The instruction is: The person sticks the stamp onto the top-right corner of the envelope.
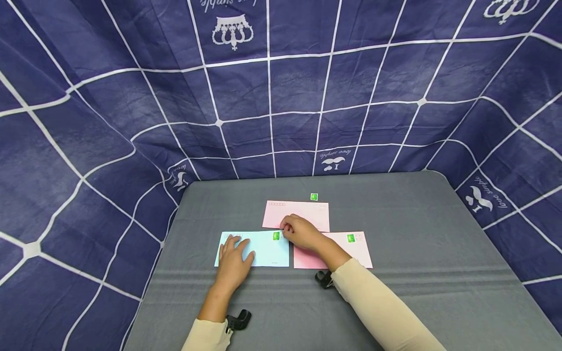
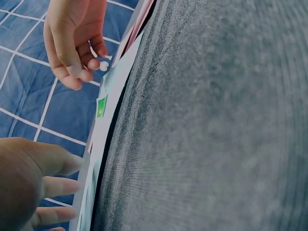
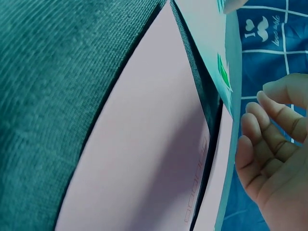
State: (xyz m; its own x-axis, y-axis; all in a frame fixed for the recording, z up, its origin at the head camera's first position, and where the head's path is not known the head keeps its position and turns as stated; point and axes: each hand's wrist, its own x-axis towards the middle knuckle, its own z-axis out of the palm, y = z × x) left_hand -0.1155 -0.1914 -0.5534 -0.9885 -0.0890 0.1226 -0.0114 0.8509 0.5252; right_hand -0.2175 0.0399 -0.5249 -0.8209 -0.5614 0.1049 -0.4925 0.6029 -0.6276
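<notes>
A light blue envelope (image 1: 261, 253) lies at the front left, with a green stamp (image 1: 276, 236) near its top right corner. My left hand (image 1: 234, 267) is over its left part, fingers spread. Just right of the stamp is my right hand (image 1: 303, 233), its fingers loosely bent, overlapping that corner in the head view. Nothing shows between those fingers (image 3: 279, 144) in the right wrist view. Under the right wrist lies a pink envelope (image 1: 351, 253) bearing its own green stamp (image 1: 351, 238). A second pink envelope (image 1: 303, 209) lies behind, without a stamp on it.
One loose green stamp (image 1: 314, 197) lies on the grey table cover (image 1: 395, 209), just beyond the far pink envelope. A dark blue cloth (image 1: 298, 87) with white lines hangs behind the table and at both sides. Black straps with camera mounts (image 1: 239, 320) sit at the wrists.
</notes>
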